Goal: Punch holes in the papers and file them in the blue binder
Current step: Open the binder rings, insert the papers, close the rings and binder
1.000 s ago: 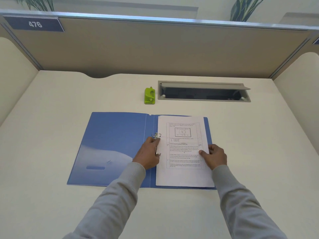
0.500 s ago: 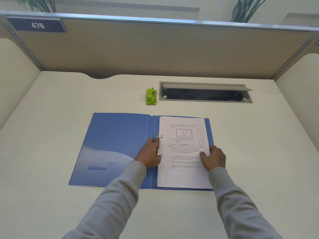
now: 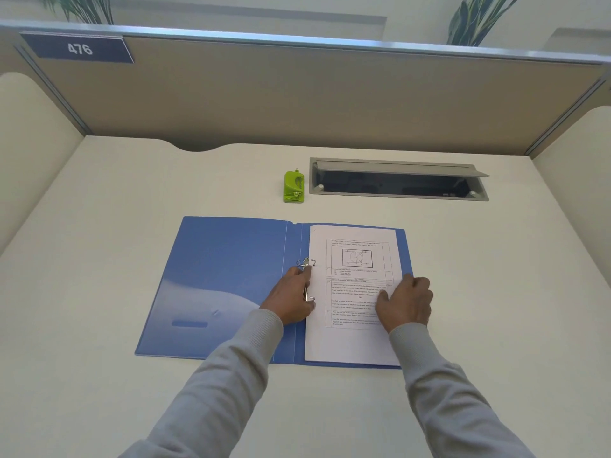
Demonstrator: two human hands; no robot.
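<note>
The blue binder (image 3: 224,279) lies open flat on the desk. White printed papers (image 3: 353,256) rest on its right half, their left edge at the metal rings (image 3: 307,262). My left hand (image 3: 291,299) is on the ring mechanism, fingers curled around the metal clip. Laid flat on the papers' right side, my right hand (image 3: 405,300) presses them down. A green hole punch (image 3: 294,187) stands behind the binder, away from both hands.
A grey cable tray (image 3: 398,180) with a raised lid is sunk into the desk right of the punch. A beige partition (image 3: 297,94) closes the back, side panels the left and right.
My right hand has slid slightly left onto the papers. My left hand stays on the rings. The papers sit a touch closer to the rings.
</note>
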